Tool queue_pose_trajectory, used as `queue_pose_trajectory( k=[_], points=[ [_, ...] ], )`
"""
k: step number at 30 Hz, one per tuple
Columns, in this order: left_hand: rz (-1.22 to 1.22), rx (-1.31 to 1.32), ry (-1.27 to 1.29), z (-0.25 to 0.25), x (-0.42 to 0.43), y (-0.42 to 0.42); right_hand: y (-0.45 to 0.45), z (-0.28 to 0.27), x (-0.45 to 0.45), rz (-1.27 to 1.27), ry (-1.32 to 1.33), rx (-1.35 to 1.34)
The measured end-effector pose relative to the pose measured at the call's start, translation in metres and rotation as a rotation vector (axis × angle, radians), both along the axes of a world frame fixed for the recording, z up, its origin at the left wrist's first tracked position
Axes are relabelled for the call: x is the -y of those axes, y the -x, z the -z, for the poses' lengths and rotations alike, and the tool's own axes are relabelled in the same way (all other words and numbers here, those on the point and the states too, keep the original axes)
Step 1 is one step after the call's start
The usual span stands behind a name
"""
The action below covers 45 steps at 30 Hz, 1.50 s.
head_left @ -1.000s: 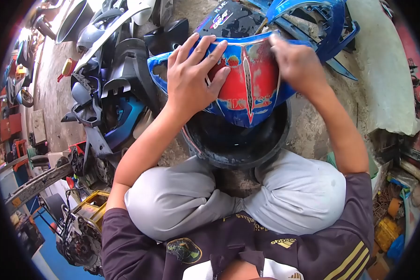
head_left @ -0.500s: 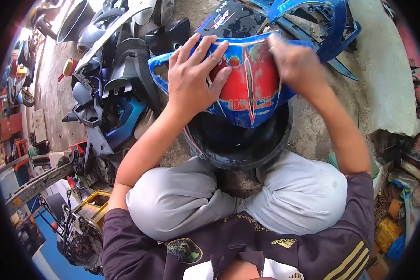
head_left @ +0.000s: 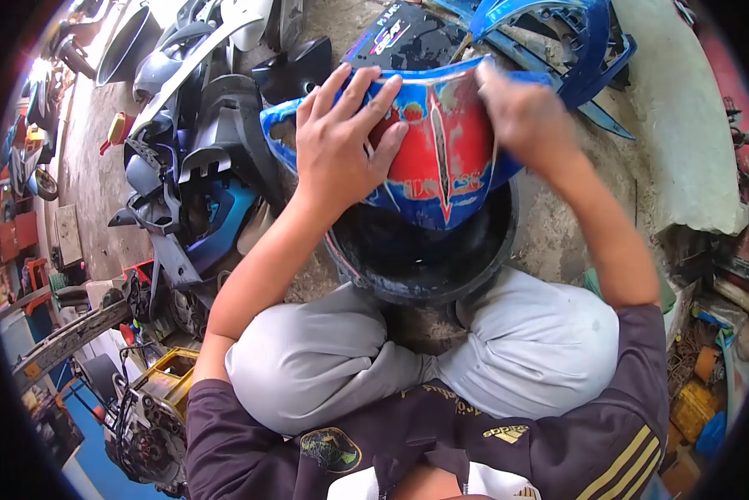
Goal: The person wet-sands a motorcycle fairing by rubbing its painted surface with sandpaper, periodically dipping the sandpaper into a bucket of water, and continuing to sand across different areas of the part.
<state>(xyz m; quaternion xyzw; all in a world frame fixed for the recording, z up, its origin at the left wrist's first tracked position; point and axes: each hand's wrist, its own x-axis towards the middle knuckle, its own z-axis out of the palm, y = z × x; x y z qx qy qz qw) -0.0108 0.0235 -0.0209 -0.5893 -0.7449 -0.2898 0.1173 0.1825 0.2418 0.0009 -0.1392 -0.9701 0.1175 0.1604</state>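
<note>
A blue-and-red motorcycle fairing panel (head_left: 463, 137), its paint worn in patches, leans tilted over a round black basin (head_left: 429, 287). My left hand (head_left: 345, 137) holds the panel's left side, fingers spread over its upper edge and thumb on its face. At the panel's upper right, my right hand (head_left: 529, 117) is blurred by motion, its fingers curled and pressed against the painted surface. Whatever lies under those fingers is hidden. The basin stands just in front of my crossed legs, with dark liquid or shadow inside.
Black and grey motorcycle body parts (head_left: 216, 158) are piled at the left. A dark panel with lettering (head_left: 408, 42) lies beyond the basin, beside a blue plastic frame (head_left: 587, 50). An engine (head_left: 154, 446) and a yellow crate (head_left: 170, 375) stand at lower left.
The panel has shifted and tilted slightly, with my left hand still on it. My right hand stays blurred at the same upper right area, and the view has moved a little.
</note>
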Motion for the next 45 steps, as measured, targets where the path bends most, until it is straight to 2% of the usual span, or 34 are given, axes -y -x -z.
queue_pose_trajectory(
  k=[2,3,6,8,10,11,12,14,15,18,20,22,23,24,26,30,31,34,37,40,45],
  points=[
    [-0.007,0.001,-0.003,0.002,0.001,0.0,-0.003,-0.02,0.049,-0.091,-0.028,0.174],
    [-0.008,0.001,-0.004,0.004,0.001,0.002,-0.006,-0.014,0.051,-0.114,-0.06,0.106],
    [-0.013,0.007,0.018,0.003,0.002,0.001,0.007,-0.01,-0.012,0.161,0.0,0.024],
    [-0.019,0.011,0.02,-0.001,0.001,-0.001,0.003,-0.002,-0.007,0.054,0.007,-0.012],
    [-0.009,0.002,0.003,0.002,0.0,0.0,0.0,-0.01,0.049,-0.094,-0.039,0.005],
    [-0.004,-0.002,0.003,0.005,0.002,0.001,0.0,-0.015,0.048,-0.087,-0.019,0.031],
    [-0.008,-0.007,0.007,0.003,0.002,0.002,0.003,-0.01,0.024,-0.109,-0.01,-0.068],
    [-0.015,-0.008,0.019,-0.001,-0.001,0.001,0.007,0.008,-0.021,0.059,-0.013,-0.174],
    [-0.012,0.003,0.011,0.0,-0.001,0.0,0.005,0.012,-0.023,0.039,-0.093,-0.124],
    [0.004,-0.01,-0.013,0.003,0.002,0.001,-0.002,-0.007,0.049,-0.105,-0.076,0.01],
    [-0.002,-0.01,-0.003,0.003,0.001,0.001,0.003,-0.011,0.022,-0.027,-0.032,-0.096],
    [-0.007,-0.011,0.007,-0.001,-0.003,0.001,0.008,-0.002,-0.011,0.217,-0.097,-0.007],
    [-0.007,-0.01,0.008,-0.002,-0.002,0.0,0.003,0.0,-0.001,0.25,-0.098,0.06],
    [-0.005,-0.001,-0.003,-0.003,-0.005,0.001,0.004,-0.004,0.025,0.126,-0.124,-0.062],
    [-0.004,0.017,-0.007,0.0,-0.003,0.002,-0.006,-0.006,0.07,-0.087,-0.093,-0.06],
    [-0.023,-0.004,0.033,-0.005,-0.001,0.0,0.01,0.001,0.007,0.133,-0.026,-0.088],
    [-0.017,0.003,0.036,-0.007,0.0,-0.001,0.01,-0.015,0.027,0.098,-0.018,0.093],
    [-0.01,0.002,0.029,-0.003,0.001,-0.001,0.003,-0.012,0.063,-0.164,-0.201,0.008],
    [0.002,0.009,0.006,0.001,-0.002,0.003,0.021,-0.009,0.009,0.032,-0.149,-0.065],
    [0.009,0.02,0.005,0.001,-0.004,0.006,0.002,-0.023,0.053,-0.046,-0.24,0.133],
    [-0.01,0.013,0.028,0.0,-0.008,0.005,0.023,-0.005,0.01,-0.029,-0.193,-0.081]
  ],
)
